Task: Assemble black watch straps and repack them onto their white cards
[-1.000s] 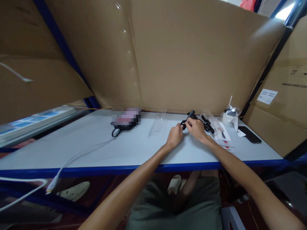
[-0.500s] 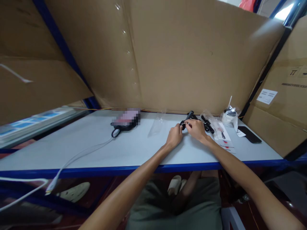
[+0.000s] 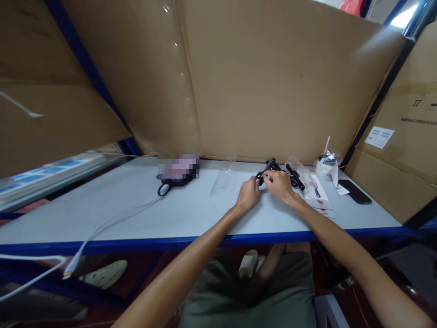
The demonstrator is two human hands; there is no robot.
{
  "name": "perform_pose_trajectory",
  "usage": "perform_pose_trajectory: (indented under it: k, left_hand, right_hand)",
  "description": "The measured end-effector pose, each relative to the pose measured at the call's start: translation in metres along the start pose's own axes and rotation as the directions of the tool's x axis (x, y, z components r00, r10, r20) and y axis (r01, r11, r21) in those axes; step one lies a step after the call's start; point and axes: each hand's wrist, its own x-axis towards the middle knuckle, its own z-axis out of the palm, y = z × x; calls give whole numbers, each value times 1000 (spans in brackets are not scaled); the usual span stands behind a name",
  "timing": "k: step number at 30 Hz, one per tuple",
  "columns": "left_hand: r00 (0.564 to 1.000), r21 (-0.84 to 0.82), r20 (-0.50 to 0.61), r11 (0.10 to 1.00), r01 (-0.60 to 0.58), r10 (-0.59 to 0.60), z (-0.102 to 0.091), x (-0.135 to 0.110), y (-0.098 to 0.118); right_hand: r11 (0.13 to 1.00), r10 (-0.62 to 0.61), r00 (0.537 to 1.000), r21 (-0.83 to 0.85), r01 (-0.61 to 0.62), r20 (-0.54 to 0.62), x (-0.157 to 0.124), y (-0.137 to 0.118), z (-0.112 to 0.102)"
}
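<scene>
On the right half of the grey table [image 3: 136, 223], my left hand [image 3: 249, 193] is closed on a small black part of a black-handled tool [image 3: 269, 165], whose exact kind I cannot make out. My right hand [image 3: 279, 183] pinches at the same black part from the other side, fingertips close to the left ones. The tool's handle points up and away, beyond the fingers. More black handled pieces [image 3: 295, 176] lie just right of my right hand, partly hidden behind it. Beside them rest printed cards [image 3: 319, 187] showing a black-handled item.
A clear plastic bag [image 3: 222, 178] lies left of my hands. Further left sits a blurred-out phone in a black holder [image 3: 186, 178], with a white cable [image 3: 116, 219] trailing off the front edge. At right are a wrapped cup [image 3: 327, 167] and a black phone [image 3: 355, 191]. Cardboard walls surround the table.
Almost nothing differs. Both hands keep their place on the black part, with at most a tiny finger shift, and the camera view has drifted very slightly.
</scene>
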Motion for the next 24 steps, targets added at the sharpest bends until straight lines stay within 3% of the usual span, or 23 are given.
perform_pose_trajectory:
  k: [7,16,20,24]
  left_hand:
    - [1000,21,1,1000,10,-10,-2,-4,4]
    - [997,200,73,980,-8,-7,-16,-16,21]
    - [997,242,73,970,1,-19,-17,-18,22]
    - [999,177,41,984,4,-12,-12,-15,15]
  right_hand:
    - [999,23,999,-48,-22,25,1,-2,-1]
    - [999,43,998,9,-43,36,1,-2,1]
    - [984,98,995,147,-102,36,3,2,12]
    - [901,173,982,390,-190,77,5,5,21]
